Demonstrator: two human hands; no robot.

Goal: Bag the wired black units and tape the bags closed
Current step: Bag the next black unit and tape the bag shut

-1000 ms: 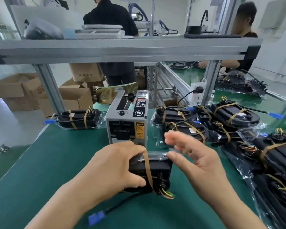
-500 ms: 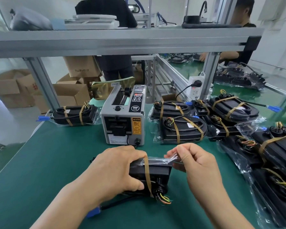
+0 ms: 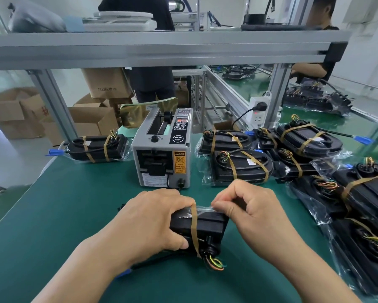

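The left hand [image 3: 153, 221] grips the black unit [image 3: 202, 228] on the table [image 3: 52, 215]; right-hand [image 3: 255, 213] fingers pinch, seemingly, its clear bag [image 3: 203, 209] (taped already).

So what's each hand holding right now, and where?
Left hand grips the bagged black unit around its left end; right hand pinches the clear film at its top.

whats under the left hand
The left hand grips a bagged black unit on the green mat; its cable's blue plug pokes out below the wrist. The unit's left half is covered by the hand.
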